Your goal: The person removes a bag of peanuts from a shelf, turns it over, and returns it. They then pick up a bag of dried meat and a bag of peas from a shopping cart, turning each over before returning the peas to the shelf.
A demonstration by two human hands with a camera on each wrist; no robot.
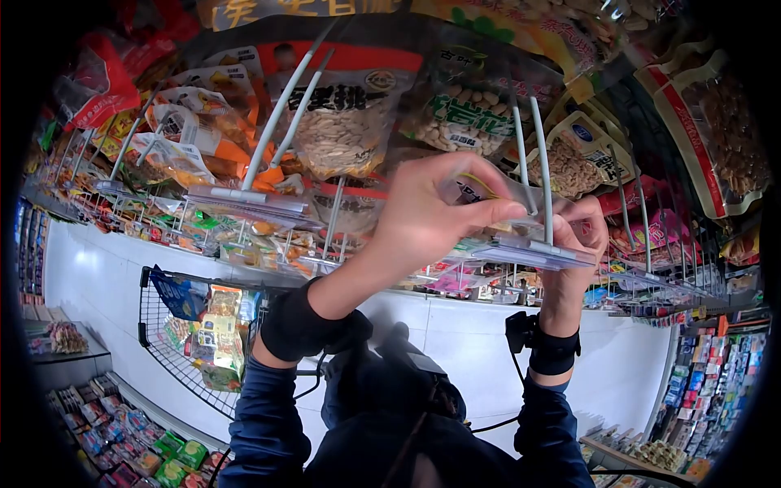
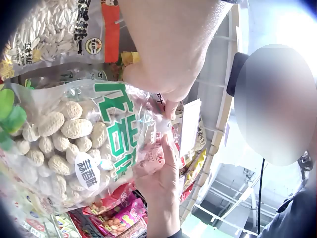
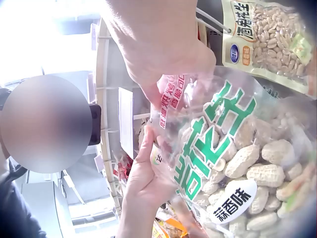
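Observation:
A clear bag of in-shell peanuts (image 2: 74,129) with green lettering hangs by its top edge at the front of a metal hook (image 1: 541,163). My left hand (image 1: 439,203) pinches that edge between thumb and forefinger, on the left of the hook tip. On the other side, my right hand (image 1: 582,228) grips the same edge with curled fingers, partly hidden behind the price tag holder (image 1: 537,252). Seen from the right wrist, the bag (image 3: 247,168) shows a white oval label, and the thumbs meet near the hook end.
Another peanut bag (image 1: 460,114) hangs farther back, beside a bag of sunflower seeds (image 1: 342,122). Several metal hooks (image 1: 277,122) stick out along the shelf. A shopping cart (image 1: 175,358) with packages stands at the lower left, on the white floor (image 1: 455,342).

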